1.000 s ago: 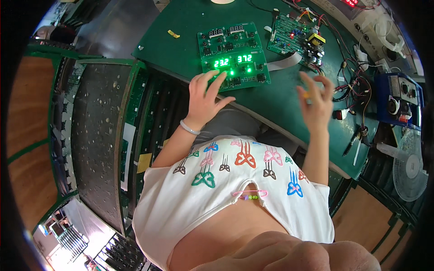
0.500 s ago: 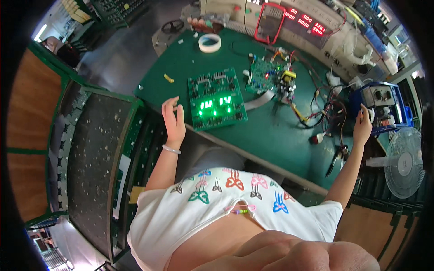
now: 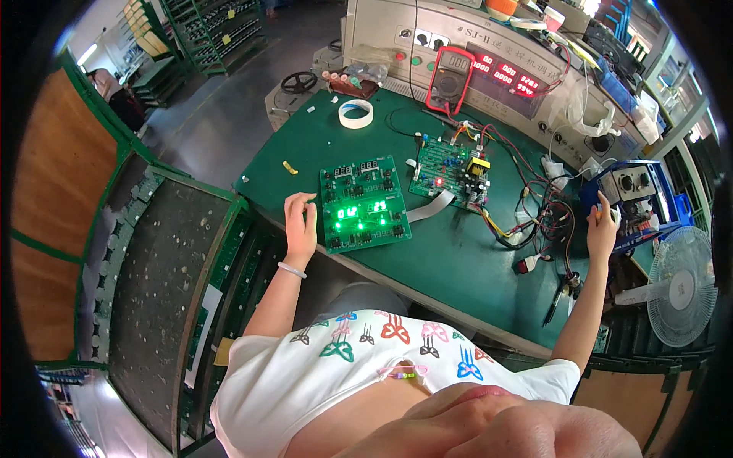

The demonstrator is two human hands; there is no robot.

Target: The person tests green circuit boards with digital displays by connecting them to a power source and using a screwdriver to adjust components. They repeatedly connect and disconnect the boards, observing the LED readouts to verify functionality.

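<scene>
green rectangular display board [image 3: 365, 204] already glowing; left hand [image 3: 301, 227] hovering loose, empty; right hand [image 3: 602, 230] sitting by blue boxy instrument [image 3: 640, 197], can't tell grip or what's remaining.

An electronics workshop on a factory floor [image 3: 221, 107] — a display circuit board [image 3: 365, 200], its digits [image 3: 347, 213] lit green, is joined by a grey ribbon cable [image 3: 431, 207] to a second circuit board [image 3: 449, 174] on a green workbench [image 3: 458, 256]. Along the back runs a test console [image 3: 374, 38] with red digital readouts [image 3: 505, 76] and a digital multimeter [image 3: 449, 80] (red-cased) before it — beyond, a green metal rack [image 3: 210, 32] holds rows of dark parts.
</scene>
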